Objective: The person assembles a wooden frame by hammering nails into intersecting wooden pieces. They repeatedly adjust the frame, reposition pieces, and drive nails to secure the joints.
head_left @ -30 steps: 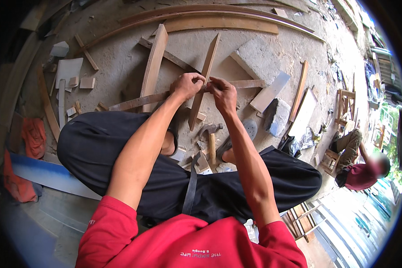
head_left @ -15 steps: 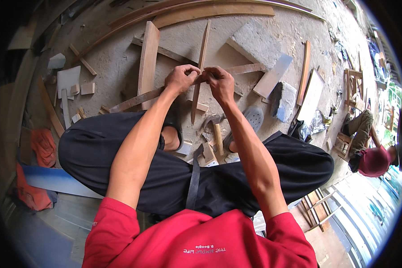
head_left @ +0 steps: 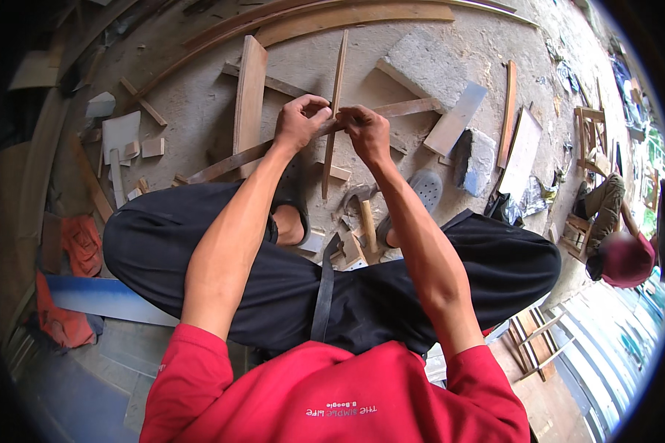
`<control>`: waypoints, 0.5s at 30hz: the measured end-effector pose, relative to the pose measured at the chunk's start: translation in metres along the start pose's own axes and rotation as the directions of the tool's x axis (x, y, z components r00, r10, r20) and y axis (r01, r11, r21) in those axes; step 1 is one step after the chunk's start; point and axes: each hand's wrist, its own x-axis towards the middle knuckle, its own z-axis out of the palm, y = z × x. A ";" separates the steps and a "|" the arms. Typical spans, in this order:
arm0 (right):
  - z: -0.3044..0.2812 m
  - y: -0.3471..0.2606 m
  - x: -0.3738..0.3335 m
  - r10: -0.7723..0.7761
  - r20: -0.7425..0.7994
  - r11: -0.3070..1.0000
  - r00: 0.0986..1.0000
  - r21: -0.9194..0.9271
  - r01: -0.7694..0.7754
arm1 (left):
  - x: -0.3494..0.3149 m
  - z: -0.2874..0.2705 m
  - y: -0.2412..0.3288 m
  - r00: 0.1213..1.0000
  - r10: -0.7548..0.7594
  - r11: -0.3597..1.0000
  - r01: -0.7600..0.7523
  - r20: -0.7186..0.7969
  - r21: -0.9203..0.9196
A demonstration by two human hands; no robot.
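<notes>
One slat between two hands

At the narrow board, it cannot be told what is pinched by the fingers of the left hand or right hand. Left of it, the wooden strip is partly covered; far right, a co-worker is blurred.

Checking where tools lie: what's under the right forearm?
A grey clog shows partly; the forearm covers the rest. A hammer lies just to its left. Anything else directly beneath is hidden.
</notes>
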 end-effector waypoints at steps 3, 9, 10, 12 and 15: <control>-0.001 0.000 -0.001 -0.110 -0.013 0.989 0.994 -0.103 0.108 | -0.002 0.002 0.002 0.994 -0.004 0.999 0.000 0.109 0.039; -0.004 -0.001 -0.004 -0.233 0.030 0.957 0.972 -0.169 0.235 | -0.004 0.003 0.016 0.990 0.009 0.981 -0.036 0.144 0.191; -0.005 -0.003 -0.004 -0.235 0.047 0.956 0.971 -0.170 0.240 | -0.002 0.003 0.017 0.991 -0.001 0.975 -0.029 0.136 0.220; -0.006 -0.005 -0.005 -0.230 0.089 0.958 0.969 -0.157 0.241 | -0.001 0.001 0.015 0.992 -0.009 0.973 -0.020 0.123 0.230; -0.010 -0.007 -0.006 -0.214 0.157 0.957 0.964 -0.164 0.239 | -0.002 0.002 0.009 0.993 0.009 0.986 -0.029 0.116 0.167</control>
